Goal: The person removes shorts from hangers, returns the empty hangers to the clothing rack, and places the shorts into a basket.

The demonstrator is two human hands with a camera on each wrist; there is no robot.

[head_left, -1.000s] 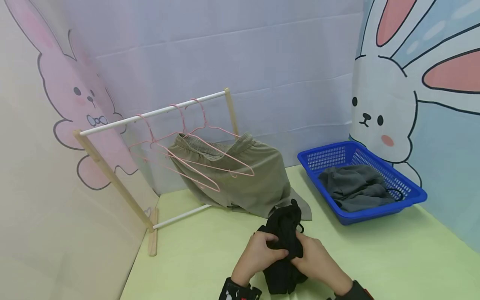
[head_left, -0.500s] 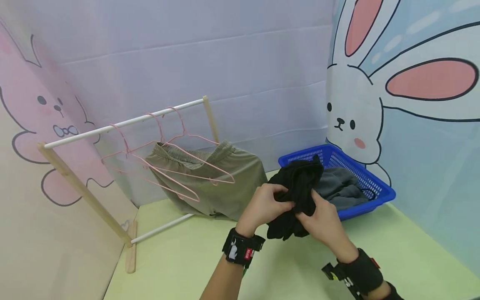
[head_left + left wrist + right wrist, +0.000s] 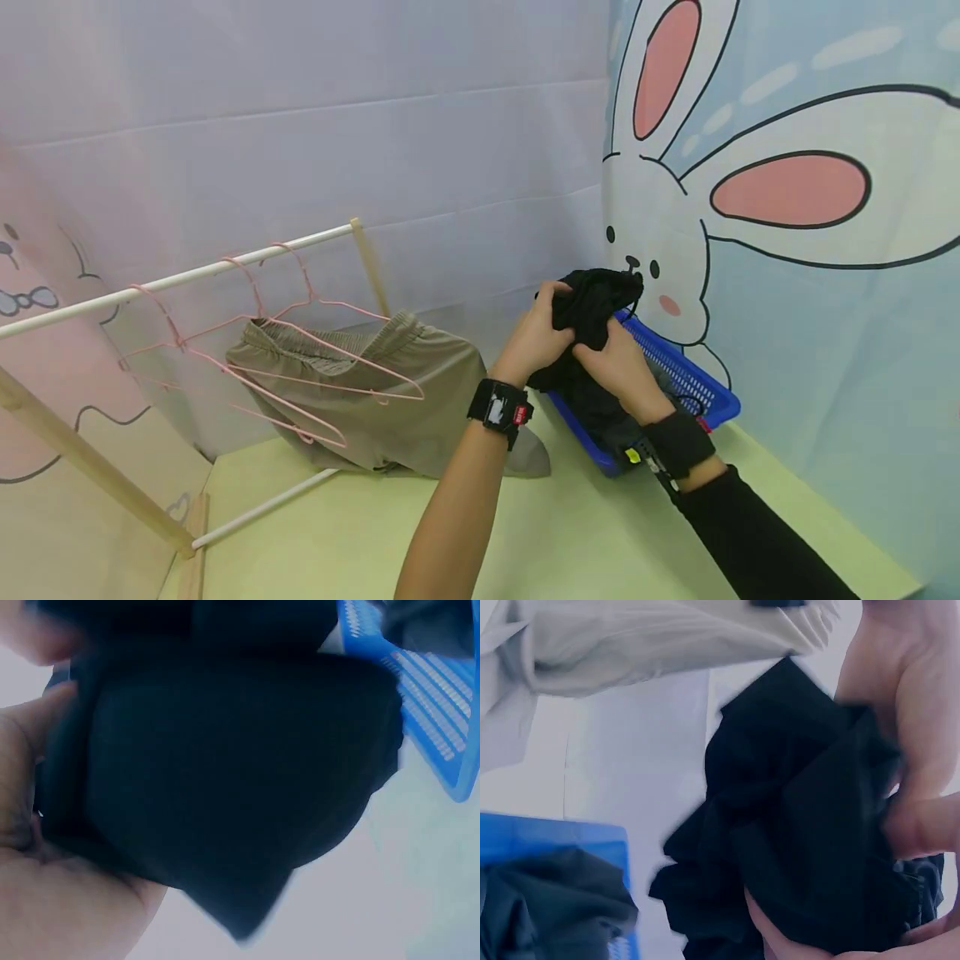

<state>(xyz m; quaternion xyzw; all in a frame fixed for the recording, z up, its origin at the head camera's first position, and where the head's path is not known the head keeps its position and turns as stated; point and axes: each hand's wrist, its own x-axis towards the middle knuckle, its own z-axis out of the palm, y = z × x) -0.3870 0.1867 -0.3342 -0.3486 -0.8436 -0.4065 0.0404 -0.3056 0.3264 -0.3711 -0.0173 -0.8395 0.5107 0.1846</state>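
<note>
Both hands hold a bunched black garment (image 3: 588,312) up over the blue basket. My left hand (image 3: 536,337) grips its left side, while my right hand (image 3: 621,367) grips it from the right. In the left wrist view a broad fold of the black cloth (image 3: 232,765) hangs down and hides most of the fingers. The right wrist view shows its loose folds (image 3: 795,817) drooping over the right hand's fingers. Its exact kind cannot be told, though a thin cord shows at its edge. A dark grey garment (image 3: 555,907) lies in the basket (image 3: 723,407).
Khaki shorts (image 3: 427,396) with an elastic waistband lean at the rack, behind several pink hangers (image 3: 255,325) hooked on its white bar (image 3: 187,275). A wooden post (image 3: 82,462) stands at left. Rabbit-printed cloth (image 3: 825,333) covers the right wall.
Both hands have lifted the black garment off the table and carried it forward to over the basket. The head view has turned right.
</note>
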